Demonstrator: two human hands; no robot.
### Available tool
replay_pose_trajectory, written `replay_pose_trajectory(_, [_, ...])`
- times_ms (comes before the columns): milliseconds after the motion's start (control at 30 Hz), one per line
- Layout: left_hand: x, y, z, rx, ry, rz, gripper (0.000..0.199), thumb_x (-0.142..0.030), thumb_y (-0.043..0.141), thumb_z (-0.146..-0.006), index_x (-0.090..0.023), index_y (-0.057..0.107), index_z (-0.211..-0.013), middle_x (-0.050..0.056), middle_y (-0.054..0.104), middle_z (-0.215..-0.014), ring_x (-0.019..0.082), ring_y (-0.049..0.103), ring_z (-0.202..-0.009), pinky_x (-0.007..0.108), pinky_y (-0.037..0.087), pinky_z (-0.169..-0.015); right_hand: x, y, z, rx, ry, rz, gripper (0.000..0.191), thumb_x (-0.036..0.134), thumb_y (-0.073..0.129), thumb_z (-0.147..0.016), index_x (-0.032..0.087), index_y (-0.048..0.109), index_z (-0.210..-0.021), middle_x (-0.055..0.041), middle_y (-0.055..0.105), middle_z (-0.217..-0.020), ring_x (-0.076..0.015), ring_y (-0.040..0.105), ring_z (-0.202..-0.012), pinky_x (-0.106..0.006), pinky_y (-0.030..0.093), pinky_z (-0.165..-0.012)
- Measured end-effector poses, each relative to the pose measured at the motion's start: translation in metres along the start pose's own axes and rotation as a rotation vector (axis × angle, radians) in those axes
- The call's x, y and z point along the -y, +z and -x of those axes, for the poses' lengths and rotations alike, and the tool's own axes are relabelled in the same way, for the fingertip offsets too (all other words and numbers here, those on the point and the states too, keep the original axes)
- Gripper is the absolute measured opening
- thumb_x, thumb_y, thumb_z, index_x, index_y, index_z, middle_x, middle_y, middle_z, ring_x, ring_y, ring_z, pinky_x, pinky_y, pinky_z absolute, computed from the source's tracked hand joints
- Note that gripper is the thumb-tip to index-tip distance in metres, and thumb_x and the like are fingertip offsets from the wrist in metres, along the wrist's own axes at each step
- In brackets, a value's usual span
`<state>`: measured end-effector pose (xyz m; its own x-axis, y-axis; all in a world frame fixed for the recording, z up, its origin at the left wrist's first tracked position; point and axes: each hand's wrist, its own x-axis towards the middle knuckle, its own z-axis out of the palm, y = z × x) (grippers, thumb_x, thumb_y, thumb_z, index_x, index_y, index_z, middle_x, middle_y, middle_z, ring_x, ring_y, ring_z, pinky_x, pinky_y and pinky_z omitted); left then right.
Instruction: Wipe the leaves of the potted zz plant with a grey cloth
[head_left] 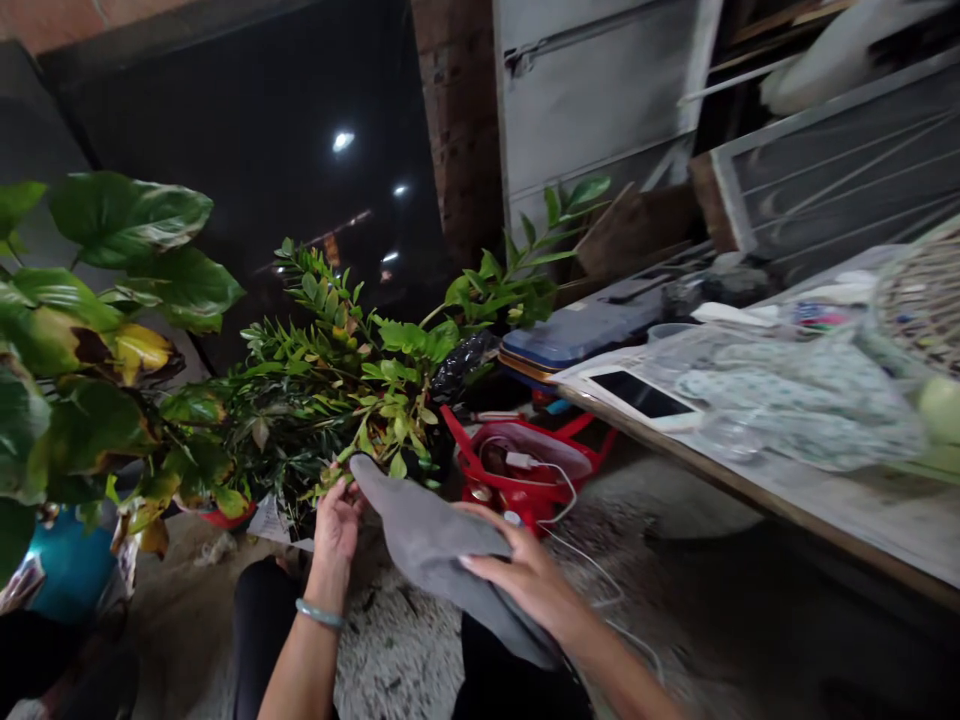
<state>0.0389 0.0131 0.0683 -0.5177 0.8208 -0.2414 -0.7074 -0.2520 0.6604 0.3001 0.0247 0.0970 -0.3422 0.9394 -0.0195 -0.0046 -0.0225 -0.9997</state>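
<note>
Dim brick-walled space, with a broad-leaved potted plant (97,290) at far left, a bushy zz plant (330,370) at centre and a wooden-edged table (862,520) at right under a tablet (641,395); a red plastic basket (517,490) with a white cable (570,520) on the floor. Gray cloth (442,550) gripped by the curled fingers of the right hand (525,580), right beside the zz plant. Left hand (337,525) open, fingers spread and cupped beneath a sprig, no grip evident; yellowed leaves left on the broad-leaved plant.
</note>
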Motion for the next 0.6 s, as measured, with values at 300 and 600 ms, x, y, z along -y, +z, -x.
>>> replay_pose_trajectory(300, [-0.007,0.022,0.009,-0.002,0.041,-0.110,0.039,-0.018,0.088,-0.071,-0.023,0.072,-0.106,0.003,0.076,-0.109,0.013,0.068,-0.072,0.030,0.056,-0.072,0.034,0.008,-0.053,-0.378,-0.122,0.053,0.068,0.043,0.074,-0.058,0.020,0.072,-0.122,-0.0097,0.080,-0.112,-0.0346,0.073,-0.104,-0.046,0.057,-0.095])
replay_pose_trajectory(600, [0.000,-0.009,0.000,-0.034,0.031,-0.072,0.026,-0.026,0.086,-0.073,-0.020,0.071,-0.094,0.004,0.077,-0.098,0.016,0.066,-0.073,0.030,0.051,-0.072,0.005,-0.036,0.010,-0.152,0.063,0.041,0.051,0.038,0.084,-0.054,0.028,0.080,-0.105,-0.0103,0.082,-0.100,-0.0431,0.075,-0.099,-0.054,0.058,-0.092])
